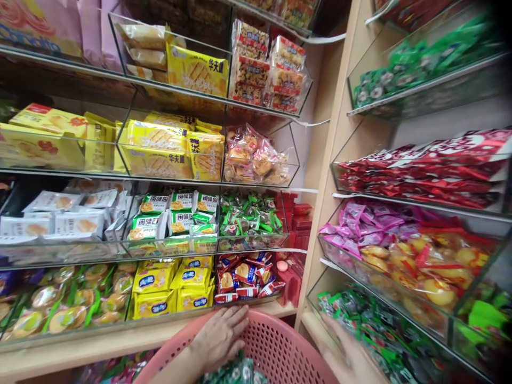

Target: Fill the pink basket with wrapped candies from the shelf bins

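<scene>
A pink perforated plastic basket [280, 333] is at the bottom centre, with small green-wrapped snack packets [236, 372] inside it. My left hand [224, 336] reaches over the basket from its left side, fingers stretched out and nothing seen in them. It is above the green packets; whether it touches any I cannot tell. At the basket's right side, my right hand [344, 349] is smeared by motion, so its grip cannot be made out. It is close to the lowest right bin of green-wrapped snacks [384, 325].
Clear-fronted bins rise on wooden shelves ahead, holding yellow waffle packs [160, 141], white packets [76, 213], green-and-white packets [150, 224] and red-and-blue packets [246, 272]. A wooden upright [326, 144] divides them from right-hand bins with red bags [424, 165] and pink packets [356, 221].
</scene>
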`<state>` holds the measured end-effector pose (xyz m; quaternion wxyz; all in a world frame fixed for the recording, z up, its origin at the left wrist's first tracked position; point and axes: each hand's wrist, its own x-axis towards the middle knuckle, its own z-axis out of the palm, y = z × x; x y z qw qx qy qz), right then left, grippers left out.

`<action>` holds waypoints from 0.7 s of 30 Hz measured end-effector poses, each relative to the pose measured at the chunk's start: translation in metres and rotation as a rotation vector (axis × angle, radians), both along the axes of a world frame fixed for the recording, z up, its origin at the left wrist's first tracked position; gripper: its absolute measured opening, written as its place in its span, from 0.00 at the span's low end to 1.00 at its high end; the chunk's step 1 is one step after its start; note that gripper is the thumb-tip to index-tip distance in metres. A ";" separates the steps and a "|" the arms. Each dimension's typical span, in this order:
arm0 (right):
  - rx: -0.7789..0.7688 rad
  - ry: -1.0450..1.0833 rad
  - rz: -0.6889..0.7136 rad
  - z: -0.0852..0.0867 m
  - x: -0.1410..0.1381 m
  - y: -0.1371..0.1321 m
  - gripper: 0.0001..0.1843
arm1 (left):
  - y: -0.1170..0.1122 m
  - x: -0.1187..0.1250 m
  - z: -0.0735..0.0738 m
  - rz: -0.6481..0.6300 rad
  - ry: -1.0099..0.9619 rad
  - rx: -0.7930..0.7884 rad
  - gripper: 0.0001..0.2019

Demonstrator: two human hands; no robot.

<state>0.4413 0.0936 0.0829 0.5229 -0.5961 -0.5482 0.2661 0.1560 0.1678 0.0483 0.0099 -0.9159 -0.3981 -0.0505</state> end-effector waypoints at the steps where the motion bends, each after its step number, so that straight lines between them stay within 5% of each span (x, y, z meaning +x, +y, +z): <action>1: 0.070 -0.090 0.011 0.017 -0.007 0.010 0.21 | 0.001 0.000 -0.001 0.001 -0.004 -0.013 0.25; 6: 0.403 -0.446 -0.039 0.109 -0.046 0.077 0.19 | 0.009 -0.004 -0.008 -0.009 -0.040 -0.051 0.25; 9: 0.489 -0.594 -0.136 0.137 -0.056 0.118 0.13 | 0.010 -0.006 -0.008 -0.036 -0.077 -0.042 0.25; 14: 0.467 -0.739 -0.254 0.138 -0.059 0.153 0.08 | 0.006 -0.005 0.001 -0.015 -0.092 -0.112 0.24; 21: 0.527 -0.543 -0.272 0.139 -0.062 0.149 0.10 | 0.005 -0.004 -0.001 0.012 -0.111 -0.163 0.24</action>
